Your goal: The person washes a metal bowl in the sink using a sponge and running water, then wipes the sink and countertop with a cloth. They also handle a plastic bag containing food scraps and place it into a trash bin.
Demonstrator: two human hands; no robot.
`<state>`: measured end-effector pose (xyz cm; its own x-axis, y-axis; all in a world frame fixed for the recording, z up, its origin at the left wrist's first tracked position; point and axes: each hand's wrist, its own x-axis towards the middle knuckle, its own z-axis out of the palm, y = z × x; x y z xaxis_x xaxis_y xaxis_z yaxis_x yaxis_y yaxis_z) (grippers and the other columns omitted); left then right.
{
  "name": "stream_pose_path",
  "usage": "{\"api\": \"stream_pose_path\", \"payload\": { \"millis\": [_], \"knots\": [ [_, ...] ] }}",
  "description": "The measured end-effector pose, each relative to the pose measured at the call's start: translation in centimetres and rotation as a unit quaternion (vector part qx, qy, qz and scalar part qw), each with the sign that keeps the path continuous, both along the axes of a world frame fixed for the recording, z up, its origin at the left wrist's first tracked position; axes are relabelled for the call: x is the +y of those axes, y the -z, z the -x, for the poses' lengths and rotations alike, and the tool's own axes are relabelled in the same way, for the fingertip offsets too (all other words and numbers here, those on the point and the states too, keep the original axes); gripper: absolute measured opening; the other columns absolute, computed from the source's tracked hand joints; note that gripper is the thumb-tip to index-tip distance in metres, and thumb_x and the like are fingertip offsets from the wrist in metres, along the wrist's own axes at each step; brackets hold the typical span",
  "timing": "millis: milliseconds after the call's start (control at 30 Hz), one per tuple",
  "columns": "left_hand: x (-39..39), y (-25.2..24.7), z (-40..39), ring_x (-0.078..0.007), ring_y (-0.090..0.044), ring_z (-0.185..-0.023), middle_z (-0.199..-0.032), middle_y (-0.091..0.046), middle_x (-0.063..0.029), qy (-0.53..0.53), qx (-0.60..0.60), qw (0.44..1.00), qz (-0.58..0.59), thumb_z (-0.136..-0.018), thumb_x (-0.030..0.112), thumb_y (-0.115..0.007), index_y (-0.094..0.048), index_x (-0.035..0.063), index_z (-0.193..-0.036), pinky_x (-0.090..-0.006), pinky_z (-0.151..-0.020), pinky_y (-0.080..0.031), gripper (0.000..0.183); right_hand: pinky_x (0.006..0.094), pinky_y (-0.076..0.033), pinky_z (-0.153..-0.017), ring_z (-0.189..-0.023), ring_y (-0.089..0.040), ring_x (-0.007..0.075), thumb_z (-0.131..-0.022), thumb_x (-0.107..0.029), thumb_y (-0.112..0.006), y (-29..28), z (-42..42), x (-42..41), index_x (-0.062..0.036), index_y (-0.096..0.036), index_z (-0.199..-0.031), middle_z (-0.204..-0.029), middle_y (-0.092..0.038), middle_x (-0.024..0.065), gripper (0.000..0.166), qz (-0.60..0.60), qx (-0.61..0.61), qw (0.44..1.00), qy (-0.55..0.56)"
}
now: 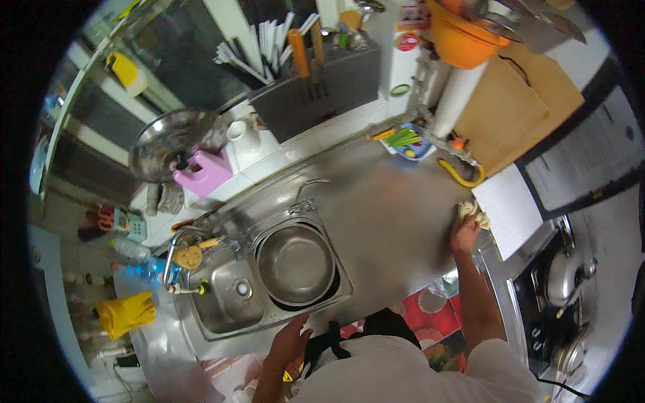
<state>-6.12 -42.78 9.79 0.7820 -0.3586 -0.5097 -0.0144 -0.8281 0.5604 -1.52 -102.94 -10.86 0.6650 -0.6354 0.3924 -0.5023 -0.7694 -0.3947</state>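
My right hand (pixel 464 235) is closed around a crumpled pale yellow cloth (pixel 472 214) on the right side of the stainless steel counter (pixel 393 216), beside a white board. My left hand (pixel 291 342) hangs at the counter's front edge, below the sink, fingers slightly spread and nothing seen in it. Between the hands the steel surface looks smeared and dull. Left of it, a round metal basin (pixel 296 264) sits in the right bowl of the double sink (pixel 229 289).
A blue dish (pixel 415 151) with cut green vegetables stands at the counter's back. A yellow hose (pixel 456 176) curves near it. The gas hob (pixel 539 307) with a lidded pan (pixel 564 279) lies right. Yellow rubber gloves (pixel 126 315), bottles and a pink jug (pixel 206 171) are left.
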Motion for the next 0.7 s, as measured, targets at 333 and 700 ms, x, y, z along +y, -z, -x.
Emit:
{"api": "stream_pose_path", "payload": {
  "millis": [333, 700],
  "knots": [
    [1.7, 0.5, 2.5, -0.0368, -0.057, -0.123, -0.133, -0.06, -0.0214, -0.039, 0.09, 0.995, -0.016, -0.098, 0.03, -0.059, -0.05, 0.0034, -0.139, -0.0427, -0.105, -0.045, 0.051, 0.0519, -0.043, -0.098, -0.114, -0.054, 0.0417, -0.093, -0.016, -0.057, -1.0, -12.5, 9.9, -0.0054, -0.053, -0.127, -0.12, -0.058, 0.0238, 0.036, -0.001, 0.052, 0.993, -0.108],
    [4.9, -0.4, 1.8, -0.0376, -0.059, -0.12, -0.13, -0.061, -0.0216, -0.06, 0.053, 0.997, -0.021, -0.098, 0.03, -0.059, -0.051, 0.0055, -0.139, -0.0443, -0.101, -0.047, 0.049, 0.0565, -0.038, -0.106, -0.122, -0.049, 0.0469, -0.09, -0.015, -0.06, -3.3, -2.2, 13.6, 0.0055, -0.06, -0.112, -0.121, -0.057, 0.0284, 0.03, 0.152, 0.066, 0.938, -0.304]
  ]
}}
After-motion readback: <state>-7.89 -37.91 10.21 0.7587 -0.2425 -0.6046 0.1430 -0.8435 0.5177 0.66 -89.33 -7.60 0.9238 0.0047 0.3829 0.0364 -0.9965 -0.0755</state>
